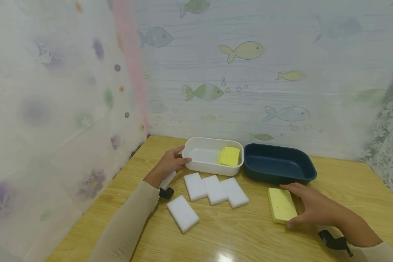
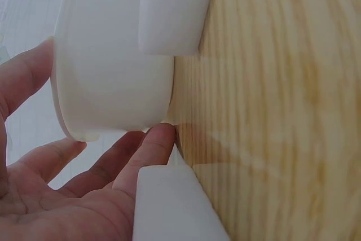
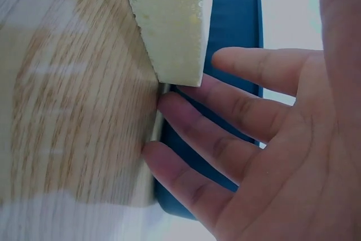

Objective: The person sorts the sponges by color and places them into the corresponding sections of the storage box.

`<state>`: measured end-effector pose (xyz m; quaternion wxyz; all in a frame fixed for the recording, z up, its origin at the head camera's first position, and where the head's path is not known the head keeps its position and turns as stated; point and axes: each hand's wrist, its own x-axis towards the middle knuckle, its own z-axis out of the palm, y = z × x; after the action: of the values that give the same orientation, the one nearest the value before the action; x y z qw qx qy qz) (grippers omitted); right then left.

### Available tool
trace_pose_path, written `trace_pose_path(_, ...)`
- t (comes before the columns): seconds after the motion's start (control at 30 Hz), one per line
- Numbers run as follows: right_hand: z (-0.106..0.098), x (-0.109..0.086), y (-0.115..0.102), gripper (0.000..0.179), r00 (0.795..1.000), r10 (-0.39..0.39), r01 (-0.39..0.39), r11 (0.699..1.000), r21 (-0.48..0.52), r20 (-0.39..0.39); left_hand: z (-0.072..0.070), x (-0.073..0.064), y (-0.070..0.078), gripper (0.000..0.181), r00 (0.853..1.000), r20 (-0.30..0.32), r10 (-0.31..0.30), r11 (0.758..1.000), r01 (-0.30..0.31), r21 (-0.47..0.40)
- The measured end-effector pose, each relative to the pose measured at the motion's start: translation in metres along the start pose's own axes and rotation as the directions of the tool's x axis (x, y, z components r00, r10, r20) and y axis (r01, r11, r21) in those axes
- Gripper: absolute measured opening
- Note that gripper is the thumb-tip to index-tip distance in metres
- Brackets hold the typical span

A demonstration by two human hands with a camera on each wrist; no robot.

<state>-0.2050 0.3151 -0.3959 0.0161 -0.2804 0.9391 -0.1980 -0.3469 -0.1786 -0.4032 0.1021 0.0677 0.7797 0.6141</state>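
Observation:
My left hand holds the left end of a white plastic basin, thumb on its front rim; in the left wrist view the fingers touch its wall. Two bright yellow sponges lie stacked inside, at the right end. On the right, my right hand is spread beside a pale yellow sponge lying on the table, fingers by its far corner and thumb by its near corner. In the right wrist view its fingers are straight and spread below the pale yellow sponge's end.
A dark blue basin stands against the white one, behind the pale sponge. Three white sponges overlap in front of the white basin; another white sponge lies nearer. A white piece shows partly hidden by the left wrist. Patterned curtains border the wooden table.

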Motion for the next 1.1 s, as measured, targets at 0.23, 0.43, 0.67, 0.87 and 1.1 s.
trace_pose_path(0.23,-0.0019,-0.0009,0.0011,0.111,1.0,-0.009,0.009,1.0,-0.012,0.01,-0.0014,0.0026,-0.0006,0.09,1.0,0.0,0.01,1.0,-0.01,-0.009)
trace_pose_path(0.43,-0.0035,-0.001,0.0002,0.108,0.999,0.011,-0.012,1.0,0.005,0.035,-0.0032,0.0034,-0.0032,0.091,1.0,-0.006,-0.003,1.0,0.003,-0.011)
trace_pose_path(0.67,-0.0076,-0.0009,-0.0022,0.105,0.999,0.027,-0.027,1.0,-0.01,0.038,-0.0021,0.0025,-0.0016,0.092,1.0,-0.004,0.0,1.0,0.0,0.005)
trace_pose_path(0.87,-0.0096,-0.0016,-0.0031,0.103,1.0,0.0,0.0,1.0,0.009,-0.013,-0.0011,0.003,-0.0012,0.091,1.0,-0.007,0.0,1.0,0.0,0.002)
trace_pose_path(1.1,-0.0078,-0.0028,-0.0032,0.106,1.0,0.012,-0.01,0.998,0.054,-0.023,-0.0016,0.0043,-0.0045,0.089,1.0,-0.006,0.008,1.0,-0.008,0.007)
